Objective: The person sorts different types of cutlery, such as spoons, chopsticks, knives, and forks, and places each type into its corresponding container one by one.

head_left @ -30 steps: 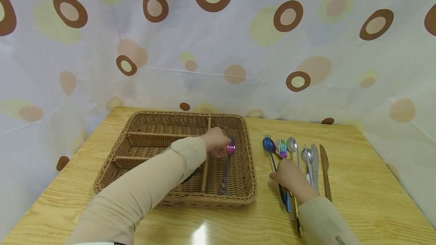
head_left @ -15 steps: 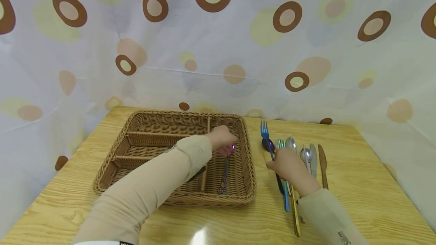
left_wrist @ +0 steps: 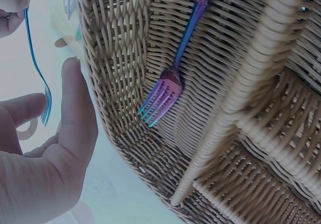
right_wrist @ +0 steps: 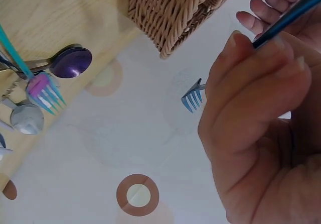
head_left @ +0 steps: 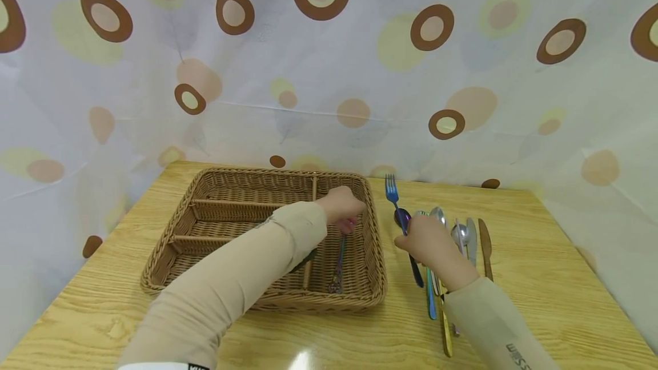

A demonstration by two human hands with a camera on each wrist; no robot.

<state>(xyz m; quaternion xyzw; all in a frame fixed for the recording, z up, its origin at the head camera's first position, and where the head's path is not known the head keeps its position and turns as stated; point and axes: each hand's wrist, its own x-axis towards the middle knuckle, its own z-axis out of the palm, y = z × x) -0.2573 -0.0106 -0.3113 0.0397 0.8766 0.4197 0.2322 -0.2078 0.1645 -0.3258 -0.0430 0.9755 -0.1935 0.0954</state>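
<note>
Right hand (head_left: 434, 247) pinches blue fork (head_left: 392, 190) over table (head_left: 370, 341), just right of wicker basket (head_left: 339, 302); left hand (head_left: 341, 208) — thumb and finger spread — over basket's right compartment, where purple fork (left_wrist: 171, 79) lies; spoons (head_left: 461, 235), knives (head_left: 485, 241) near right hand.

A spotted cloth (head_left: 308, 61) hangs behind the wooden table (head_left: 545, 273).

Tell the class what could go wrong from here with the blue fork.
The right hand grips the blue fork with its tines sticking out, so they might prick the left hand if the two meet. Carried toward the left hand too low, the fork could also catch the rim of the basket.
</note>
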